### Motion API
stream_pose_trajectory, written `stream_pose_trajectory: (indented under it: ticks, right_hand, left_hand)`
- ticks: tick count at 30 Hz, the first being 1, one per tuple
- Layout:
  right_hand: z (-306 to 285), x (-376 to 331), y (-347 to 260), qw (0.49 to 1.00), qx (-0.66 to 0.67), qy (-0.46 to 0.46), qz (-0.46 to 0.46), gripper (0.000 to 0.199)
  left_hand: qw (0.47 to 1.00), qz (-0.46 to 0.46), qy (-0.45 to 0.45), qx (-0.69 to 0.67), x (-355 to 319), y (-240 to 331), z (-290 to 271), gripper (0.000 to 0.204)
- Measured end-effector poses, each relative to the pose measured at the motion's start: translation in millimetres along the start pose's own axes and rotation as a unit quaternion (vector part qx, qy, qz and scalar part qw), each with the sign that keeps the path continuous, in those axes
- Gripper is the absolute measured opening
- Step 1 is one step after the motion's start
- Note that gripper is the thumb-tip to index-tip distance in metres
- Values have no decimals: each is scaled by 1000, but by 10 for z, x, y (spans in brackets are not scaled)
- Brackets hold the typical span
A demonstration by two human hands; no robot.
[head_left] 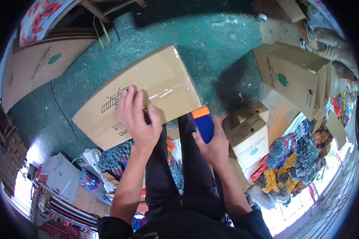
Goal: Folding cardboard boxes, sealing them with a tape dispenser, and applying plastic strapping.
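Fingers (133,104) of the left hand (139,119) are spread flat on the sealed carton (163,79) at frame centre; a tape dispenser (204,123) is gripped by the right hand (213,145). Taping seems underway; steady pressing is needed next.

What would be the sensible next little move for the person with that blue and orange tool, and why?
Probably bring the tape dispenser in the right hand back onto the cardboard box. Shiny clear tape already runs along the lid, the left hand presses the box flat, and the dispenser sits just off its near edge.
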State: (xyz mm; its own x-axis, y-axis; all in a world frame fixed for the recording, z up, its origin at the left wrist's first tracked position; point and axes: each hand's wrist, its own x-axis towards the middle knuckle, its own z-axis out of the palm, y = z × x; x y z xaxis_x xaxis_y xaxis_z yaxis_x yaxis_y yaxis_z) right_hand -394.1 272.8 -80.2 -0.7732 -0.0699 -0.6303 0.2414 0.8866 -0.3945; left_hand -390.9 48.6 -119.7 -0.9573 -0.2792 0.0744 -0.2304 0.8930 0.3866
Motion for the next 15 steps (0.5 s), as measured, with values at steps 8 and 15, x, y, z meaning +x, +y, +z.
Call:
stream_pose_trajectory:
  ticks: [8, 15]
  right_hand:
    - [4, 308, 806, 762, 600, -12, 244, 51]
    - [180, 867, 380, 400, 882, -227, 100, 55]
  left_hand:
    - [993, 68, -26, -89, 1369, 377, 46, 35]
    - [978, 82, -180, -61, 1487, 298, 318, 33]
